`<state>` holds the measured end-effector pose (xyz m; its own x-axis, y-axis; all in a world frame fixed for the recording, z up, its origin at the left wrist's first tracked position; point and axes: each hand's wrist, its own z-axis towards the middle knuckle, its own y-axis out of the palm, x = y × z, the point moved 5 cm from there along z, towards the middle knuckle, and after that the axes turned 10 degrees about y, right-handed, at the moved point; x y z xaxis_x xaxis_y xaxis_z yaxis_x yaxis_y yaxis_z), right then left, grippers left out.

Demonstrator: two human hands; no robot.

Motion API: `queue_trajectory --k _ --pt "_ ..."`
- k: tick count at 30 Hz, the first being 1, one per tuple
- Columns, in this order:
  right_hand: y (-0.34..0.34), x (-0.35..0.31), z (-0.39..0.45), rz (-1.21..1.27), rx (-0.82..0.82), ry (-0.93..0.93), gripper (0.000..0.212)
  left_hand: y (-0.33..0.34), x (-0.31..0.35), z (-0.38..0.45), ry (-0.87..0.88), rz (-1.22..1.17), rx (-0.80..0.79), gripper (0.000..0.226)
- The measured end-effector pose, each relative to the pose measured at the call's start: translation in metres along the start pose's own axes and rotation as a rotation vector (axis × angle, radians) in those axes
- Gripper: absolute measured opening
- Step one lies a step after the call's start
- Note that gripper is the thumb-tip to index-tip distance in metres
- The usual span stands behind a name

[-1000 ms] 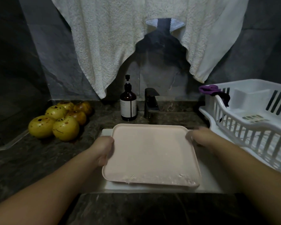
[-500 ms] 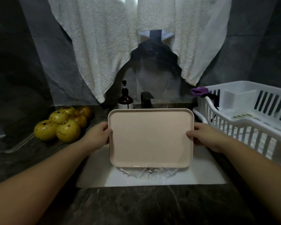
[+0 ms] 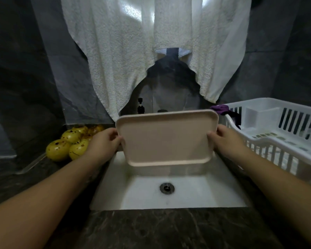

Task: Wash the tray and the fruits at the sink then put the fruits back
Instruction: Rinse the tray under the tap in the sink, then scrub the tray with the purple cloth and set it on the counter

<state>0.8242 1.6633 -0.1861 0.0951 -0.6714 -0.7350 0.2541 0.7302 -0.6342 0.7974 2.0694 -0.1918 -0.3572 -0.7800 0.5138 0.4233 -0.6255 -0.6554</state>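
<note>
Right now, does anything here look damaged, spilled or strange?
The yellow fruits on the counter left of the sink carry dark brown spots, which look like bruises or rot. Otherwise nothing stands out: the left hand and right hand hold the tray tilted over the sink.

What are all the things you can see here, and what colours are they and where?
tray: one, pale pink, held tilted up over the sink
fruits: a pile, exact count unclear, yellow with brown spots, on the counter left of the sink
sink: one, white, in the dark counter, with a metal drain in its floor
towel: white, hanging on the wall behind the sink
pump bottle: one, dark, mostly hidden behind the tray
dish rack: one, white, on the counter to the right
cloth: one, purple, on the rack's back corner
left hand: grips the tray's left edge
right hand: grips the tray's right edge
</note>
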Motion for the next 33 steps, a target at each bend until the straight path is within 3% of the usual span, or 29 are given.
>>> queue_trajectory --k 2,4,7,13,15,26,31,33 --pt "0.009 -0.001 -0.003 -0.149 -0.093 0.001 0.013 0.004 -0.002 -0.002 0.006 0.060 -0.072 0.007" --pt "0.010 0.001 -0.004 -0.130 -0.074 0.014 0.016 0.002 -0.008 -0.002 -0.030 0.047 -0.029 0.007" --pt "0.013 0.008 -0.004 -0.159 -0.093 0.060 0.017 0.008 -0.015 -0.001 -0.068 0.045 -0.130 0.008" --pt "0.020 0.010 -0.009 -0.152 -0.125 0.037 0.012 0.004 -0.035 -0.006 -0.140 -0.059 -0.082 0.007" --pt "0.016 0.008 -0.008 -0.114 -0.067 0.024 0.013 0.003 -0.038 -0.010 -0.166 -0.164 -0.071 0.006" --pt "0.024 0.020 -0.009 -0.169 -0.091 -0.013 0.007 0.006 -0.027 -0.016 -0.062 0.011 -0.141 0.008" --pt "0.011 0.015 -0.002 -0.133 -0.022 0.045 0.012 0.009 -0.016 -0.012 -0.087 -0.163 -0.032 0.013" --pt "0.001 0.012 0.000 0.011 -0.015 0.070 0.008 0.012 -0.014 -0.012 -0.104 -0.395 0.008 0.014"
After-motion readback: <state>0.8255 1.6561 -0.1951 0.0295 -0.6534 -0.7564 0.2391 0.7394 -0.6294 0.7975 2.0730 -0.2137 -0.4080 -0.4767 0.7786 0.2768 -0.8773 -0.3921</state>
